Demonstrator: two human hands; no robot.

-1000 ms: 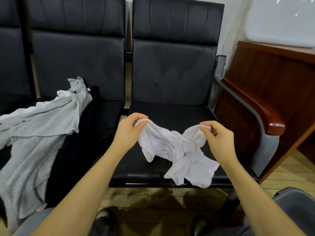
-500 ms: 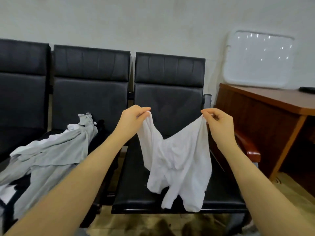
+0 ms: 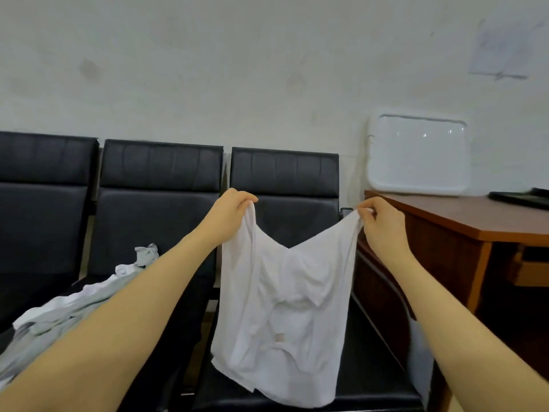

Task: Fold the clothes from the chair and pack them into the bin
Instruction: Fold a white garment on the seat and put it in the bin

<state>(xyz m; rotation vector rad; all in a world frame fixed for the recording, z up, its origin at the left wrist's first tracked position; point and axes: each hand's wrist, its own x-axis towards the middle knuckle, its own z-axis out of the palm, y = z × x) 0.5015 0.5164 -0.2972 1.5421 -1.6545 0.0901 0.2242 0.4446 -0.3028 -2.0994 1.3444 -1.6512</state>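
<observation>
A white garment (image 3: 285, 316) hangs spread in the air in front of the right black chair (image 3: 285, 173). My left hand (image 3: 230, 215) pinches its upper left corner. My right hand (image 3: 383, 224) pinches the upper right corner, and the top edge sags in a V between them. The garment's lower hem hangs just over the chair's seat. A pile of grey and white clothes (image 3: 74, 310) lies on the middle chair (image 3: 160, 168) at the lower left, partly hidden by my left forearm. No bin is in view.
A third black chair (image 3: 44, 162) stands at the far left. A brown wooden desk (image 3: 463, 224) is close on the right, with a white tray (image 3: 416, 156) leaning on the wall and a dark flat object (image 3: 520, 197) on top.
Both hands have lifted the white garment off the seat and pulled its top corners apart, so it now hangs open. My view has tilted upward.
</observation>
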